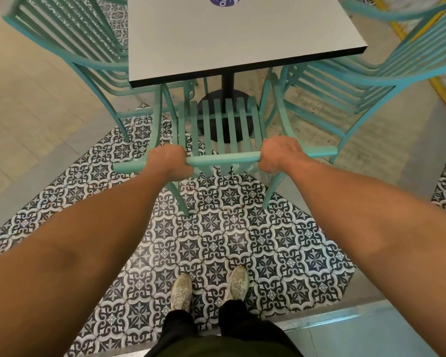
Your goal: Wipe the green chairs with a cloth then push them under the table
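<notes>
Right, both hands are on the near chair [220,124], the green one straight ahead: the left hand [168,161] has its grip wrapped round the top rail [223,158] towards the left end, and the right hand [281,156] has its grip wrapped round the same rail towards the right end, fingers curled over the bar on each side. The chair's slatted seat sits partly beneath the near edge of the worktop [229,39], with the back legs out on the patterned tile floor [242,240]. Behind the slats you can see the black pedestal base [225,99] of the worktop. To the left, a second green chair [70,47] is tucked against the worktop's side, and to the right a third green chair [366,73] stands beside the other side. There's a round purple sticker [224,0] at the far end of the worktop. The person's pale shoes [209,287] are planted on the tiles, well back from the chair, arms stretched out. No cloth shows in either hand
</notes>
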